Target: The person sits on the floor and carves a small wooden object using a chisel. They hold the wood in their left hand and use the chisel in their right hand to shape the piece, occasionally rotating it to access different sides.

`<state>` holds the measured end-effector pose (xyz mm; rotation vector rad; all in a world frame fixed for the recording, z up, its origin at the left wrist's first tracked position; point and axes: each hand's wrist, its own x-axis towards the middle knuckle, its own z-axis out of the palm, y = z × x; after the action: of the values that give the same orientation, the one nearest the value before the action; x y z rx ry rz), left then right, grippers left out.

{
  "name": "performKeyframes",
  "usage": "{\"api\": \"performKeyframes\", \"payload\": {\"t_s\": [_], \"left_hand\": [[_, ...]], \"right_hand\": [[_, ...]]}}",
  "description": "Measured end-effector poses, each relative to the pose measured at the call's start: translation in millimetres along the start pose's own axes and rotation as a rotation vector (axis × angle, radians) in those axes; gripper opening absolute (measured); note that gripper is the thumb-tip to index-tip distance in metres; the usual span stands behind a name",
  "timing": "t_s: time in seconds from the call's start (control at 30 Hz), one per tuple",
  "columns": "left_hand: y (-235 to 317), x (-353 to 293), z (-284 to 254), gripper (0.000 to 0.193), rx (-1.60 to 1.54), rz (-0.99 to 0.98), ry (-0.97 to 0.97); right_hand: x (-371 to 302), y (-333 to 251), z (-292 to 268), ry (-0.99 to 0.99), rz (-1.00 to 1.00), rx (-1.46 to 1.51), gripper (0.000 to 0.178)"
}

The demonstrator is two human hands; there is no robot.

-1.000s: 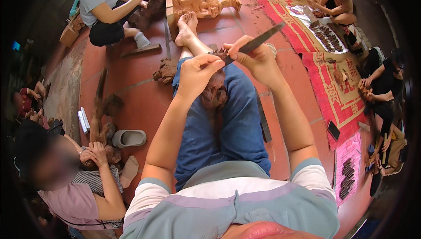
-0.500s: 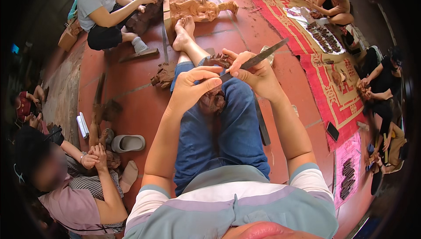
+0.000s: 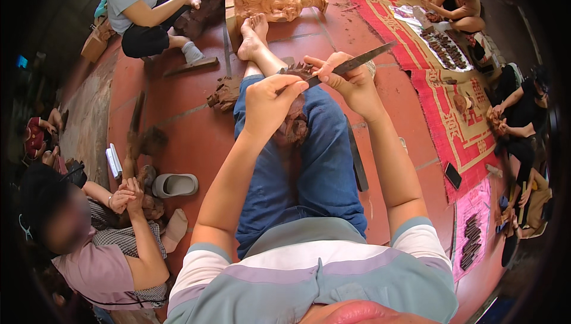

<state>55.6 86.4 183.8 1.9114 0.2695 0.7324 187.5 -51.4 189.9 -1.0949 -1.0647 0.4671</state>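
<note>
My left hand (image 3: 267, 104) pinching near end of dark flat tool (image 3: 360, 59); right hand (image 3: 352, 86) gripping it farther along, tip out to right. Carved dark wood (image 3: 293, 129) between legs of my jeans (image 3: 327, 145), partly hidden by hands. Grey slipper (image 3: 185, 185) on tiled floor (image 3: 175, 95). Phone (image 3: 453, 176) by red mat's (image 3: 426, 105) near corner. Dark sticks (image 3: 471, 242) toward pink cloth's (image 3: 483, 198) near edge.

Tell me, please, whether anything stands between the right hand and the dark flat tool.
Nothing visible does: the right hand grips the dark flat tool directly, and the left hand pinches it nearer its other end.
</note>
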Motion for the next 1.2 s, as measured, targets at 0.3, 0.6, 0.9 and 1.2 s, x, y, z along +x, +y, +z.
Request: {"api": "performKeyframes", "payload": {"t_s": [0.3, 0.6, 0.9, 1.2], "left_hand": [[-20.0, -7.5, -6.1, 0.014, -0.149, 0.116, -0.053], [-27.4, -10.7, -7.6, 0.012, -0.218, 0.175, -0.056], [-28.0, -12.8, -15.5, 0.019, -0.656, -0.071, -0.179], [-23.4, 0.1, -7.4, 0.017, -0.545, -0.156, -0.152]], "right_hand": [[1.6, -13.0, 7.3, -0.064, 0.006, -0.094, 0.006], [-2.6, -15.5, 13.4, -0.115, -0.102, -0.226, 0.004], [10.7, -29.8, 18.6, -0.175, 0.006, -0.26, 0.005], [29.9, -27.9, 15.9, -0.155, 0.045, -0.279, 0.011]]}}
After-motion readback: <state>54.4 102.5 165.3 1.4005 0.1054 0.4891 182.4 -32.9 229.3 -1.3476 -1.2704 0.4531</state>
